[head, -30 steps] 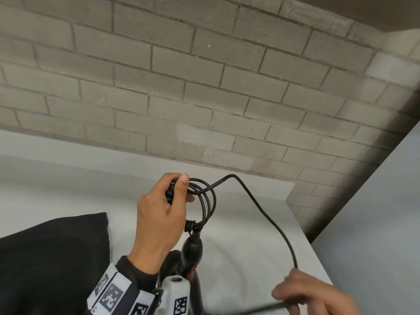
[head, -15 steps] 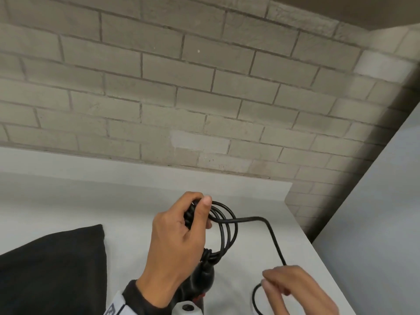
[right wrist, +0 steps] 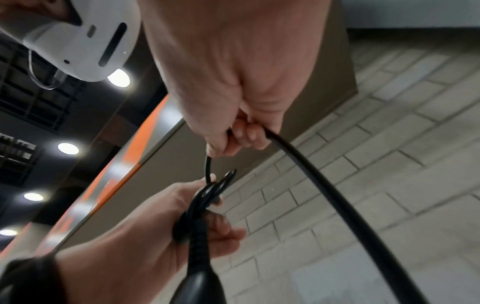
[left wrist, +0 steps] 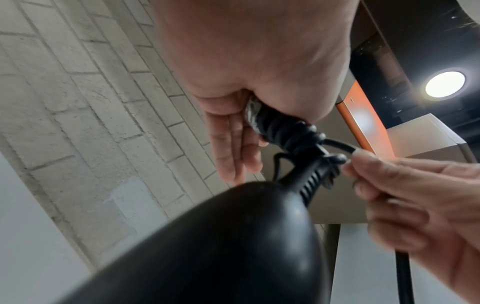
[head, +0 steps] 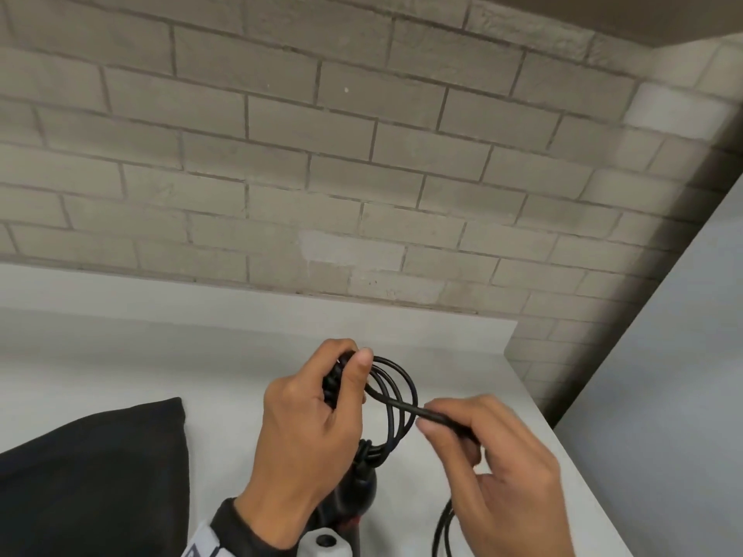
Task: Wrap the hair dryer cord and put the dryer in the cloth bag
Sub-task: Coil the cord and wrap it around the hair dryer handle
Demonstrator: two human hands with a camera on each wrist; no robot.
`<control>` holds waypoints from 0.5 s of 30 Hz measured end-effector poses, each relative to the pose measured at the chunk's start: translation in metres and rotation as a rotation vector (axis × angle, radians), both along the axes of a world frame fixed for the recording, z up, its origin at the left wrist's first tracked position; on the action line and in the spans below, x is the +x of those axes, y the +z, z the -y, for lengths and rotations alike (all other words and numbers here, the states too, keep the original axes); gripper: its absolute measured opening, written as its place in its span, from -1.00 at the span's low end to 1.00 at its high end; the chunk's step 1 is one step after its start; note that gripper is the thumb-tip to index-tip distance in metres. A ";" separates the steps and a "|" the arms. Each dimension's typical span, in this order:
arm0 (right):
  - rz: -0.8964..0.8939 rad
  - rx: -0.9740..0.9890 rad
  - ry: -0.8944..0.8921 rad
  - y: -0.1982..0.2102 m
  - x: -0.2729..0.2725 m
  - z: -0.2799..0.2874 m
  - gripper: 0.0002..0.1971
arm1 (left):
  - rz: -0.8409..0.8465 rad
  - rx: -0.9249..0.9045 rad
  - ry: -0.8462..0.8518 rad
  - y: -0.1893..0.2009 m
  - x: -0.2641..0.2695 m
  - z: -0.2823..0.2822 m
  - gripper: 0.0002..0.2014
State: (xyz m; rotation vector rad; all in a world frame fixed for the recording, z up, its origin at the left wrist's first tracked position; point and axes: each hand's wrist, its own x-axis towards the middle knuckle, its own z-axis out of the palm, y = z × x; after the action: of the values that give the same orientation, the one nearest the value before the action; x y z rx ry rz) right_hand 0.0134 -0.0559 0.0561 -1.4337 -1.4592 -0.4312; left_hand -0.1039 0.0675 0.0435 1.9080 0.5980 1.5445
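Observation:
The black hair dryer (head: 359, 490) stands handle-end up over the white table, its body filling the lower left wrist view (left wrist: 233, 246). My left hand (head: 354, 365) grips several loops of the black cord (head: 396, 400) gathered above the dryer's cord collar. The coils (left wrist: 291, 135) sit between its thumb and fingers. My right hand (head: 432, 420) pinches the free cord just right of the loops, and the slack (right wrist: 324, 195) trails down behind it. The black cloth bag (head: 92, 476) lies flat on the table at the lower left.
The white table (head: 201, 355) ends at a brick wall (head: 321, 154) behind. A grey panel (head: 663, 396) rises along the table's right edge. The wrist views show ceiling lights and an orange-trimmed wall overhead.
My right hand has come up from the lower right to the loops, carrying the cord with it. The long arc of loose cord is gone. My left hand keeps its grip.

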 end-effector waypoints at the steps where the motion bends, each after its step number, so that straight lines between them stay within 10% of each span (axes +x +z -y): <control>1: 0.011 0.040 0.006 0.006 0.001 -0.001 -0.97 | -0.008 0.024 -0.003 0.001 0.000 0.000 -0.76; 15: -0.640 -0.109 0.249 0.042 0.008 -0.049 -0.94 | 0.017 0.246 -0.229 0.011 -0.006 -0.004 -0.74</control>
State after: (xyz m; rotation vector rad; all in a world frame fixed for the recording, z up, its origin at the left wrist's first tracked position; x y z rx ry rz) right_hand 0.0215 -0.0074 0.0982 -1.2872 -1.1173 0.2534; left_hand -0.1098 0.0711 0.0548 2.0586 0.1787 1.5393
